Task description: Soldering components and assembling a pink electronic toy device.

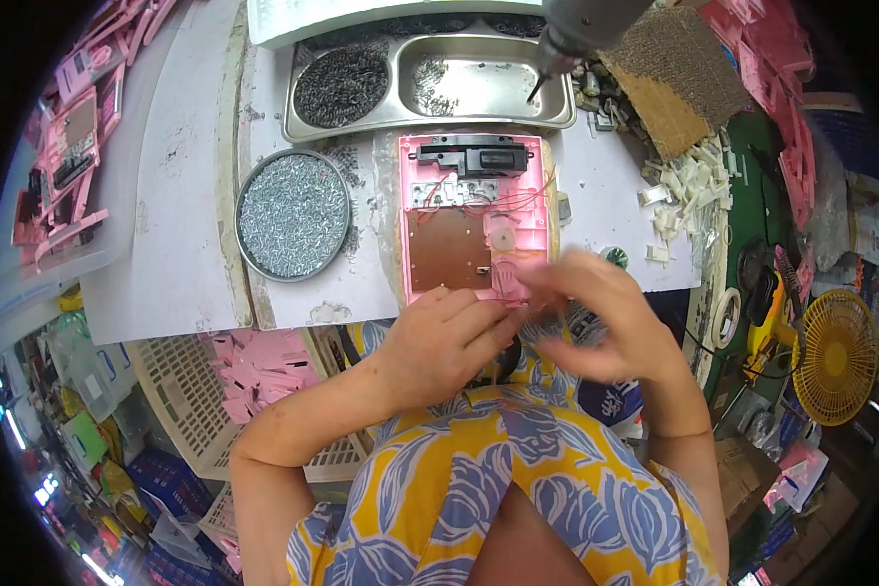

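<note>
No lettering could be clearly read; white print on the dark blue bag [606, 398] near the desk [190, 195] was partly hidden.

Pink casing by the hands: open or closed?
Open: the pink casing lies with its inside facing up, its brown board and black module exposed.

The blurred right hand [607, 317] hides the near-right corner of the pink casing [530, 229].
</note>
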Tool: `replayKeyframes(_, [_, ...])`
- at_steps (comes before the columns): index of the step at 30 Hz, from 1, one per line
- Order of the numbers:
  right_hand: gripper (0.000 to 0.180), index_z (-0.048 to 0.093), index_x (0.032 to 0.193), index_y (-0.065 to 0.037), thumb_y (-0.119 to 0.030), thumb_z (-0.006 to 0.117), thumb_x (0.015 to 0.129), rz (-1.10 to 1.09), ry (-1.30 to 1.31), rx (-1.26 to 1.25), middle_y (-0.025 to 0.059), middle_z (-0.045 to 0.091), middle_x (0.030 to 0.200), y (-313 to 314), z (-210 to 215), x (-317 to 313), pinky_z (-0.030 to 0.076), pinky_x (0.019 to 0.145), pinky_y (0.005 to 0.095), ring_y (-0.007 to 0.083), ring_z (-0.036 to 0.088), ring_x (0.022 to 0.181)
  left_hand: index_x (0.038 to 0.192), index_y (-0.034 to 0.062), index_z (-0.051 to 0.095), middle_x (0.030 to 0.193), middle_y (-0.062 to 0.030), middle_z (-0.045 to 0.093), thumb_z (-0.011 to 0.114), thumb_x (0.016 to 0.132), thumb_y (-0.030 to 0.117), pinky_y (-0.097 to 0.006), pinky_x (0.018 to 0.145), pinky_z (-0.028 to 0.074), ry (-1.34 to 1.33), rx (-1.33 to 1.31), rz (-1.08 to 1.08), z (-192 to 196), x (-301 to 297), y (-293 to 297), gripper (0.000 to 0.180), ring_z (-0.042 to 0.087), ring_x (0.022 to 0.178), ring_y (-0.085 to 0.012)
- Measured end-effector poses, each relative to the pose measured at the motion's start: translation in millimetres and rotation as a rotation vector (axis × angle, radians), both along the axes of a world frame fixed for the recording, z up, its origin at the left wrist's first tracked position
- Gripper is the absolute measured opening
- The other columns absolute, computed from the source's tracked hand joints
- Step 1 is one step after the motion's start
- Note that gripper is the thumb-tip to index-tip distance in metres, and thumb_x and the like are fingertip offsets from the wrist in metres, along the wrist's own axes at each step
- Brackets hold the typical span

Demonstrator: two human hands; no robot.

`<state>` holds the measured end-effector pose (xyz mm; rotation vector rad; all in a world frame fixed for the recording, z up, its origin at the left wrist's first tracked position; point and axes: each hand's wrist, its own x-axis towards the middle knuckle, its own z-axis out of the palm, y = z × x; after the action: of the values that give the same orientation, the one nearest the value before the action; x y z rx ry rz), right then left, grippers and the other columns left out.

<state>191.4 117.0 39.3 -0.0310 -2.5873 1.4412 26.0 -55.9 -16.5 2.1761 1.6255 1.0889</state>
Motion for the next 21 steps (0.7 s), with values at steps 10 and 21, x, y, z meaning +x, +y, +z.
replayKeyframes(10, [0.042, 0.071, 0.115, -0.010, -0.029, 0.079, 0.079, 0.018, -0.138, 0.467, 0.0041, 0.064, 0.098, -16, -21, -11, 0.043, 0.079, 0.0404, 0.0252, 0.058, 0.092, 0.085, 0.0035, 0.066, 0.077, -0.0067, 0.059, 0.079, 0.079, 0.004, -0.034, 0.057, 0.043, -0.236, -0.134, 0.502, -11, -23, -35, 0.014, 0.055, 0.064, -0.0233])
replayKeyframes(21, [0.020, 0.068, 0.090, -0.011, -0.020, 0.078, 0.075, -0.236, 0.002, 0.491, 0.0027, 0.060, 0.092, -82, -40, -50, 0.038, 0.080, 0.0414, 0.0253, 0.054, 0.091, 0.096, 0.0084, 0.062, 0.087, -0.0112, 0.058, 0.069, 0.085, 0.012, -0.042, 0.068, 0.053, -0.084, -0.481, 0.328, -15, 7, -81, 0.013, 0.062, 0.077, -0.0332])
